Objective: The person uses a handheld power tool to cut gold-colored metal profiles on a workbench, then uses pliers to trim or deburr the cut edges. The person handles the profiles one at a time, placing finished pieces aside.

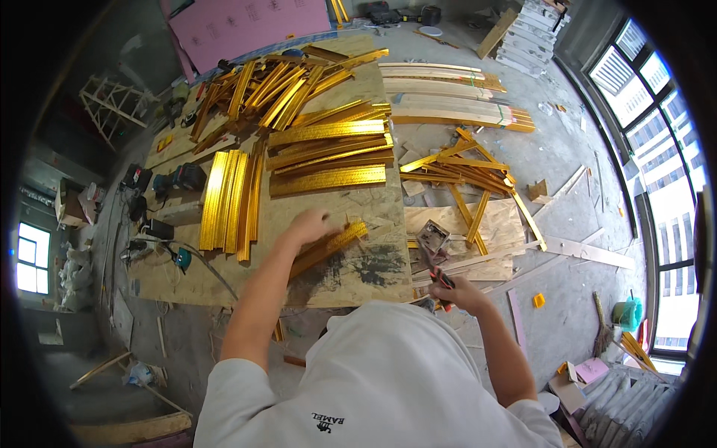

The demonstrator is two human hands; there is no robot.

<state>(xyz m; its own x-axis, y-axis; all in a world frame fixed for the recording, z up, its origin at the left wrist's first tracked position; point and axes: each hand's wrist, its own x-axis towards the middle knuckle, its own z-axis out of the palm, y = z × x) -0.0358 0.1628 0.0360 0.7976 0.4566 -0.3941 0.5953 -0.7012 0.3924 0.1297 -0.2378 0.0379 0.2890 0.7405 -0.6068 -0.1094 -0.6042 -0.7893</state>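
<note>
My left hand point(308, 225) is over the plywood work surface point(261, 280), just beside a short gold trim strip point(332, 246). Its fingers are curled and blurred, so I cannot make out whether they touch the strip or hold anything. Past the right edge of the board, my right hand point(466, 296) is closed round a hand tool point(442, 281) with red and black handles; its head is hard to make out. Stacked gold strips point(328, 153) lie crosswise ahead of my left hand. A second group of gold strips point(225, 198) stands lengthwise to its left.
A jumbled heap of gold strips point(276, 89) covers the board's far end. Cordless power tools point(187, 178) sit along its left edge. On the floor to the right are a gold-strip pile point(463, 168), a small open box point(433, 237) and bundled long strips point(455, 108).
</note>
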